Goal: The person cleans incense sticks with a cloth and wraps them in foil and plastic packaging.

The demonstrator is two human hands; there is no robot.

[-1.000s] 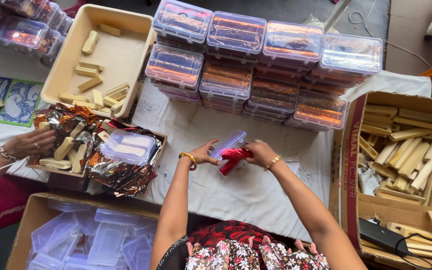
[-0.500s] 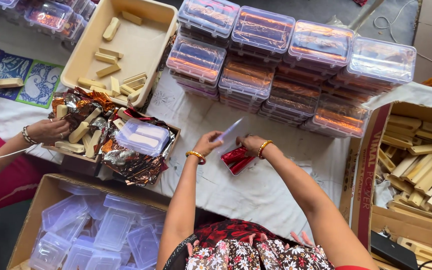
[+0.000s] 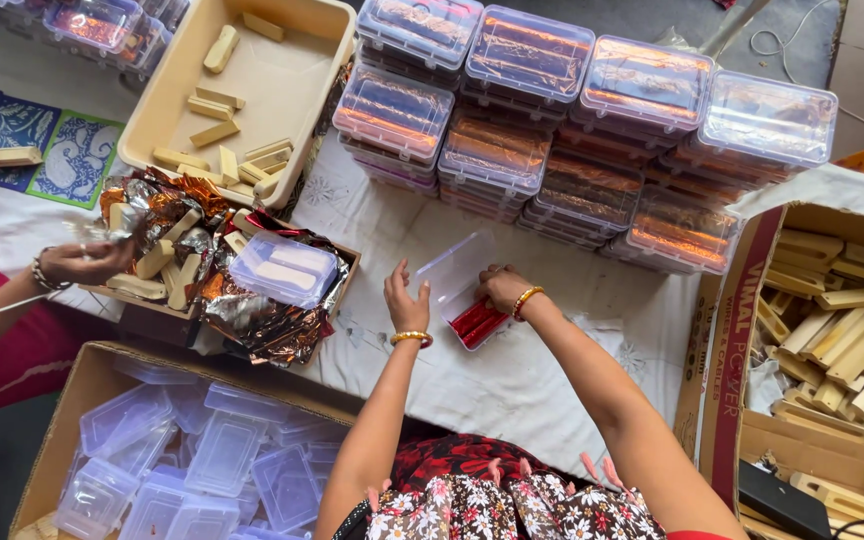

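Observation:
A small clear plastic box (image 3: 462,290) lies on the white cloth with its lid swung open. Red foil-wrapped pieces (image 3: 477,322) fill its lower part. My right hand (image 3: 503,287) rests on the box, fingers curled over its near edge and the red pieces. My left hand (image 3: 405,303) hovers just left of the open lid, fingers spread, holding nothing.
Stacks of filled clear boxes (image 3: 572,130) line the far side. A cream tray (image 3: 242,90) holds pale bars. A foil-lined carton (image 3: 252,300) sits left, where another person's hand (image 3: 87,262) reaches. A carton of empty boxes (image 3: 182,460) is near left, a carton of bars (image 3: 842,340) right.
The box, held up between both hands earlier, now lies on the cloth with its lid open. My left hand has let go and moved left. The view has shifted right.

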